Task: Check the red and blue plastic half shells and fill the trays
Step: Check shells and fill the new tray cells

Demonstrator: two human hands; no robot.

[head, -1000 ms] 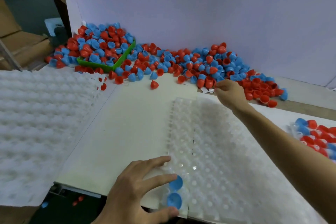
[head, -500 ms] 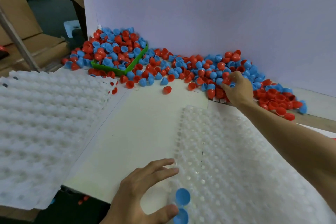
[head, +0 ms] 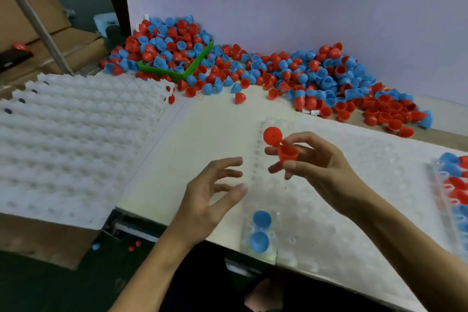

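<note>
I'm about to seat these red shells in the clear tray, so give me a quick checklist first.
1. Red shells held by right hand: ok.
2. Left hand free to take one: ok, open, holds nothing.
3. Clear tray has empty pockets: ok, only two blue shells seated near its front corner.
4. Shells free of defects: cannot tell.
5. Shell pile within reach: ok.

cardboard boxes [head: 33, 7], pale wall [head: 304, 2], white tabletop [head: 202, 139]

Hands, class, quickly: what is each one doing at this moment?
Left hand: open, fingers spread, holding nothing, above the clear tray.
Right hand: pinching red half shells.
</note>
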